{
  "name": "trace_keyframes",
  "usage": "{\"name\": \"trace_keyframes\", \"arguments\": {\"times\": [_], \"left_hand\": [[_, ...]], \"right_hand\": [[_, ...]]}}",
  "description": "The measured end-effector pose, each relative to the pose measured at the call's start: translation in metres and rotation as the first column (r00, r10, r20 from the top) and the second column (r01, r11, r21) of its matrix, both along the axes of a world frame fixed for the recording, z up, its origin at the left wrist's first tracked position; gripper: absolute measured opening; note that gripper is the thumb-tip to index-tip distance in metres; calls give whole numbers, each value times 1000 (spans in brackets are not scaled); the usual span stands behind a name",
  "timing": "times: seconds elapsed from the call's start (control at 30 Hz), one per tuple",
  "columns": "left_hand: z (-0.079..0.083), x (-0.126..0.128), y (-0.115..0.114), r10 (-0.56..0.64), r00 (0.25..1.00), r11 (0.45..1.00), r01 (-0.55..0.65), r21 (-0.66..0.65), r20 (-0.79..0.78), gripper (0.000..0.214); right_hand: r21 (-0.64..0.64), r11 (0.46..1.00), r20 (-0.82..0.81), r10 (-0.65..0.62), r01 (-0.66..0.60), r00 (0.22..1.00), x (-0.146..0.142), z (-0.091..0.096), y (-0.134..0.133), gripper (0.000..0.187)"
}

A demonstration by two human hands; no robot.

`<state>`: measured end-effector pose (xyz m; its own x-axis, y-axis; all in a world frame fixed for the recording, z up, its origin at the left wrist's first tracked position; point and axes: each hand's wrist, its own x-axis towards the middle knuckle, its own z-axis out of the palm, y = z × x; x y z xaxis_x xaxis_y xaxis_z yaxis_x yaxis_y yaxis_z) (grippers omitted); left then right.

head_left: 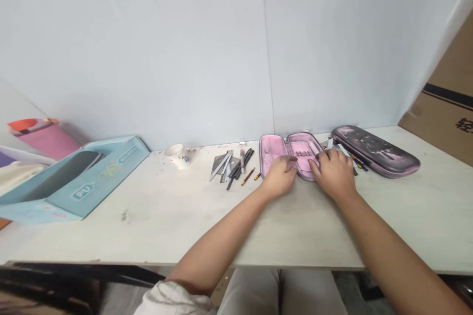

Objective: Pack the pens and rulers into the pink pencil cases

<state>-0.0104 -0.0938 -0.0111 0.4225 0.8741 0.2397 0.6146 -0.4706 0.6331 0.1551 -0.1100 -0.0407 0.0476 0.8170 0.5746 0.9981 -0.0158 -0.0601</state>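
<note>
Head view: the left hand and right hand lie curled on an open pink pencil case. Whether either grips it is unclear.

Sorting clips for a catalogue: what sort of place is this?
Probably a makeshift stationery workspace: a scuffed white tabletop, an open pink pencil case among scattered pens, and a cardboard carton at the table's end.

A pale blue box, a white cup, a brown carton
</note>
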Motion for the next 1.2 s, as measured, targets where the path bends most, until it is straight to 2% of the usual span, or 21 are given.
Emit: {"name": "trace_keyframes", "arguments": {"times": [0.13,0.27,0.4,0.53,0.7,0.8,0.93,1.2], "left_hand": [[3,-64,5,84,994,982,-70,174,-75,34],[-4,-122,21,174,944,977,-130,169,-281,34],[-13,-161,31,231,914,971,-191,146,-333,35],[-19,-187,31,270,907,961,-232,152,-325,37],[-23,-199,25,274,905,959,-234,158,-324,36],[-24,-196,21,330,874,938,-261,228,-356,31],[-25,-190,16,412,840,888,-283,362,-352,28],[-31,-180,12,345,855,917,-220,332,-387,30]], "right_hand": [[45,998,20,36,-37,999,-7,-2,-6,36],[55,995,66,83,-86,994,-28,4,-8,34],[2,979,72,204,-205,976,-68,11,-3,31],[-84,948,58,312,-306,948,-113,19,7,31],[-222,897,40,401,-383,915,-159,28,17,32],[-289,881,45,403,-375,914,-178,31,24,33],[-340,885,54,357,-318,933,-198,31,37,38],[-424,893,61,191,-148,980,-229,24,59,49]]}}
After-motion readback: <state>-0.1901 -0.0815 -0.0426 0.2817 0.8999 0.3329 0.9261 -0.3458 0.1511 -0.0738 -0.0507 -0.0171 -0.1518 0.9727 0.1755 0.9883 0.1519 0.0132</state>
